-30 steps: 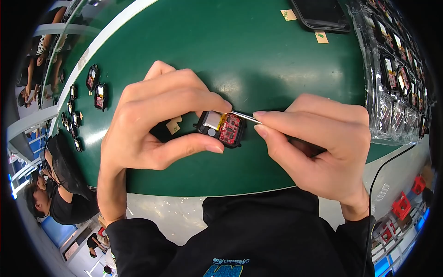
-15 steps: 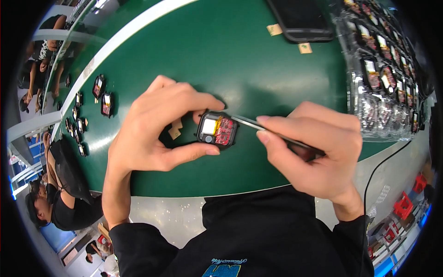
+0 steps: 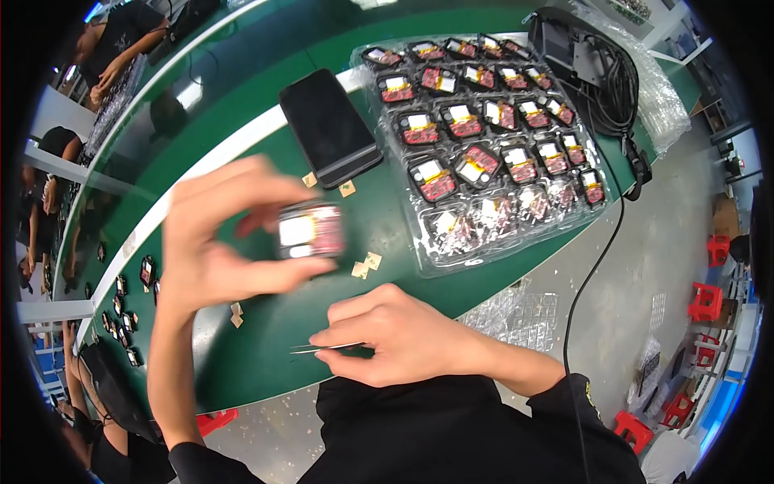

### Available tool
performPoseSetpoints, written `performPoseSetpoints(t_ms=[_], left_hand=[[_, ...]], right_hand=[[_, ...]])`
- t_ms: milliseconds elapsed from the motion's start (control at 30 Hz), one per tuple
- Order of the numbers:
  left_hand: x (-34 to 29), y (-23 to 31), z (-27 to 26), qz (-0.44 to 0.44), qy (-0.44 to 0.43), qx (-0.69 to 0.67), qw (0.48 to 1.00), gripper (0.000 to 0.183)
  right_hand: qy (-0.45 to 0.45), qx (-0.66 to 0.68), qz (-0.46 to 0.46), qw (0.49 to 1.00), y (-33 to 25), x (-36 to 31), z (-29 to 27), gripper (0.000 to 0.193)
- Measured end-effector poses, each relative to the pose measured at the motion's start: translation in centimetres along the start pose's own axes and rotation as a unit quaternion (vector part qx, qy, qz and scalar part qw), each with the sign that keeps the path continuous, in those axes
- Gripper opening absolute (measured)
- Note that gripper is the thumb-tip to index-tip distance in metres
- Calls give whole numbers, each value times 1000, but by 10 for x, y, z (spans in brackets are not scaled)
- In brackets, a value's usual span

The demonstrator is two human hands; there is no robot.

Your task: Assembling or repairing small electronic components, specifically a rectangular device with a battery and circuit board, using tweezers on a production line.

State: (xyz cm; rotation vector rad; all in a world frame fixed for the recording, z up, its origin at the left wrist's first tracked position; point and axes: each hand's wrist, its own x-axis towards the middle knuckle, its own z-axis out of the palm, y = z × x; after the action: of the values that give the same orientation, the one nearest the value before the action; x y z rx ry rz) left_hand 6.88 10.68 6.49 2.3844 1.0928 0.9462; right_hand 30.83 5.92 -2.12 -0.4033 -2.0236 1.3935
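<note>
Above green table (image 3: 266, 347), head view: black case (image 3: 314, 232) with red board is held, blurred, between thumb and fingers of half-curled left hand (image 3: 197, 254). Tweezers (image 3: 303, 349) are pinched in closed right hand (image 3: 395, 339). Tips have been drawn away from case; board work seems paused.

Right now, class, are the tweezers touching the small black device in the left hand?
Apart. The head view shows the tweezers in the right hand, well below the small black device in the left hand, with green table showing between.
</note>
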Motion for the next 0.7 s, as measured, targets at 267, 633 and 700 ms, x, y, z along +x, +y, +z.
performPoseSetpoints(t_ms=[267,633,700], left_hand=[[167,25,118,226,-141,-43,963,43],[130,-5,98,185,-82,6,979,38],[96,-33,62,135,12,51,989,36]], right_hand=[[18,-1,10,1000,0,0,0,16],[19,-40,-13,999,-2,3,2,20],[15,-47,14,999,-10,0,-2,16]])
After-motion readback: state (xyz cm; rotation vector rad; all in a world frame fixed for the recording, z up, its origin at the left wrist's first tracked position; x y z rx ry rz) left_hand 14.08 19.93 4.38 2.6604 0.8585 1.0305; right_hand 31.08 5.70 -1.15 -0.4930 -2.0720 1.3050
